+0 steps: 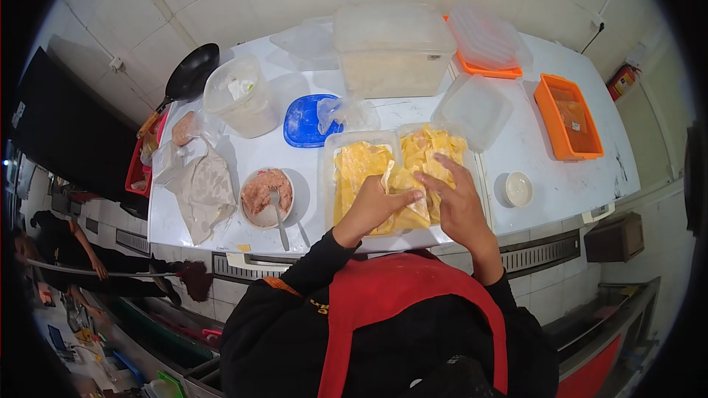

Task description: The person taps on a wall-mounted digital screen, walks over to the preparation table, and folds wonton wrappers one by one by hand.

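Both hands are over two clear containers at the table's front, which hold yellow dough wrappers. My left hand [375,208] is closed on a folded yellow dough wrapper [404,186], with its thumb lying across the front. Beside it, my right hand [463,205] has its fingers stretched out and apart, close to the wrapper's right side; whether the fingertips touch it is hard to see. Flat wrappers fill the left container [330,184], and loosely piled ones lie in the right container [477,169]. Left of them stands a white bowl [245,215] of minced filling with a fork [281,222] in it.
A blue lid [301,127], a round tub [254,114] and a large lidded box [394,74] stand behind. To the right are a small white bowl [518,189] and an orange tray [547,133]. At far left, another person [74,250] holds a long pole.
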The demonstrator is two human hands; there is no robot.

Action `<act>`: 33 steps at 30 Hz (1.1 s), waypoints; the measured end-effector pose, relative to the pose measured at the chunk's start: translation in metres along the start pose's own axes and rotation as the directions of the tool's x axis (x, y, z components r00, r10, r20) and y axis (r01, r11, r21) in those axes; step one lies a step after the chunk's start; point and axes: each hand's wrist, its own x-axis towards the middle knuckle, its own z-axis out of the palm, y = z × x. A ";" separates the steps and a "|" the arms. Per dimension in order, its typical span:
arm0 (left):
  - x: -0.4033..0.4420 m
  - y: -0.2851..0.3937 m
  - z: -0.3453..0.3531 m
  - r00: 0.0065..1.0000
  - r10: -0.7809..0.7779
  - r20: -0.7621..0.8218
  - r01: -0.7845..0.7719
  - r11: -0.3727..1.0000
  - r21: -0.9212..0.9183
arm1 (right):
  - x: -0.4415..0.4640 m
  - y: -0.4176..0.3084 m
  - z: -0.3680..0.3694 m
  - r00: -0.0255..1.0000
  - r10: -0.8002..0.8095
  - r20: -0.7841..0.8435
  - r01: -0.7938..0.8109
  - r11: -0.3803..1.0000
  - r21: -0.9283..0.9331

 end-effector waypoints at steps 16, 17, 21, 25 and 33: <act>0.012 -0.008 0.008 0.998 -0.059 0.039 0.069 0.686 -0.724 | -0.001 -0.009 0.034 0.794 0.600 -0.102 -0.237 0.459 0.856; 0.012 -0.008 0.008 0.995 -0.075 0.073 0.104 0.649 -0.754 | -0.001 -0.007 0.033 0.788 0.606 -0.107 -0.211 0.429 0.878; 0.011 -0.005 0.006 0.982 -0.088 0.168 0.182 0.679 -0.711 | 0.001 -0.001 0.025 0.846 0.512 -0.151 -0.076 0.396 0.915; 0.005 0.002 0.007 0.993 0.022 0.117 0.028 0.912 -0.410 | 0.010 -0.002 0.005 0.952 0.299 -0.062 -0.102 0.503 0.858; 0.000 0.025 -0.009 0.995 0.047 0.087 -0.080 0.900 0.429 | 0.036 -0.011 -0.023 0.930 0.185 0.319 -0.351 0.709 0.611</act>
